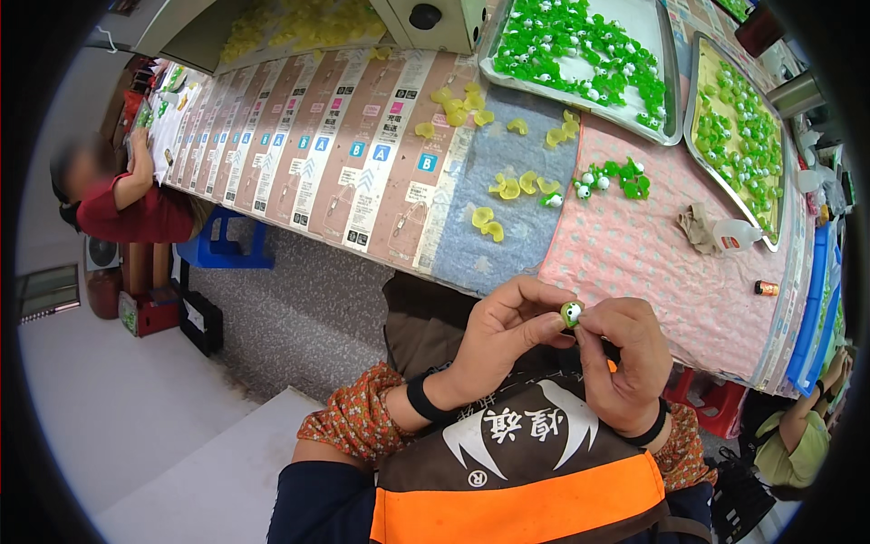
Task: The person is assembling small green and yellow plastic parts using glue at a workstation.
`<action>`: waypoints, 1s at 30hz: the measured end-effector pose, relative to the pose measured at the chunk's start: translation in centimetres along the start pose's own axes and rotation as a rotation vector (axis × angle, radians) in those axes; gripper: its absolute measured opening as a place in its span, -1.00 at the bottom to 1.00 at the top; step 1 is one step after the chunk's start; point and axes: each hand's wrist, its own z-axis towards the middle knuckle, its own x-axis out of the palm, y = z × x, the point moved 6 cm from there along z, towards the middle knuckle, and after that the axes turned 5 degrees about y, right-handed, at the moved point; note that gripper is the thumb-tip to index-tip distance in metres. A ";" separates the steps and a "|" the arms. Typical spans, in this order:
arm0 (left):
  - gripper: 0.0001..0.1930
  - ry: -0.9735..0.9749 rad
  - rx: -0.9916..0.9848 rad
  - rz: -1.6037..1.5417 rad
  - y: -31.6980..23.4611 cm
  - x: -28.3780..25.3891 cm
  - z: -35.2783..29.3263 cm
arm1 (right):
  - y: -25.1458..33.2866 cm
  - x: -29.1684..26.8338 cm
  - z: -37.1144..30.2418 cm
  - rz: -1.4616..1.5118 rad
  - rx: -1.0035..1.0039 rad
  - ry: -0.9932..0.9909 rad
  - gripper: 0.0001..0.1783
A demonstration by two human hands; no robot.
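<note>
Between my two hands, just in front of the table's near edge, is a small green and white toy piece with black eye dots (571, 314). My left hand (512, 331) pinches it from the left with thumb and forefinger. The fingertips of my right hand (625, 358) close on its right side. On the cloths beyond lie loose yellow cup-shaped pieces (512, 186), one green and white piece (551, 199) among them. A little cluster of green pieces with white eyeballs (621, 179) rests on the pink cloth (625, 240).
A metal tray (672, 136) of green pieces stands at the back, another tray (736, 204) to its right. A clear bottle (736, 236), a crumpled rag (696, 227) and a small orange-black cylinder (767, 288) lie on the right. One person (136, 195) sits far left, another (802, 431) at right.
</note>
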 end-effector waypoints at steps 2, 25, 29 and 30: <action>-0.80 0.004 -0.024 -0.015 0.3 0.0 0.0 | 0.0 -0.1 0.0 0.003 0.003 0.001 -0.67; -0.86 -0.059 -0.022 -0.074 -0.2 0.4 -0.1 | 0.5 0.1 -0.7 -0.021 -0.163 -0.012 -0.56; -0.87 0.062 0.105 0.000 0.0 0.0 0.0 | 0.7 0.2 -0.9 -0.046 -0.197 0.011 -0.55; -0.88 0.068 0.133 0.028 0.0 -0.1 0.0 | 0.7 0.3 -1.0 -0.051 -0.208 0.011 -0.55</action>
